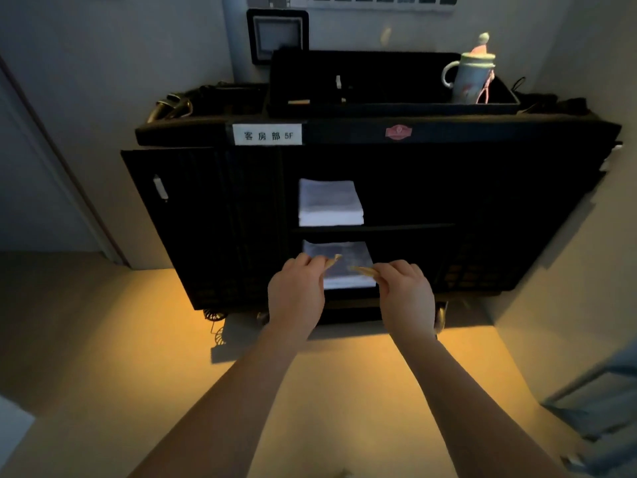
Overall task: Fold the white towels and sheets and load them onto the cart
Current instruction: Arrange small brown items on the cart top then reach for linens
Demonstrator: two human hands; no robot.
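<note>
White towels [330,201] fill cart [220,215] shelves; both hands' fingers curl, grip unclear

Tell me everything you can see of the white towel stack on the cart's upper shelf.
The folded white towel stack looks like soft cloth, a few layers squared into a neat rectangular pile with its folded edges facing outward. It lies flat at the left end of the upper shelf inside the black housekeeping cart, resting on the shelf board; the space to its right looks dark. Nothing else touches it: both hands are lower down, in front of the second white pile on the shelf below.
</note>
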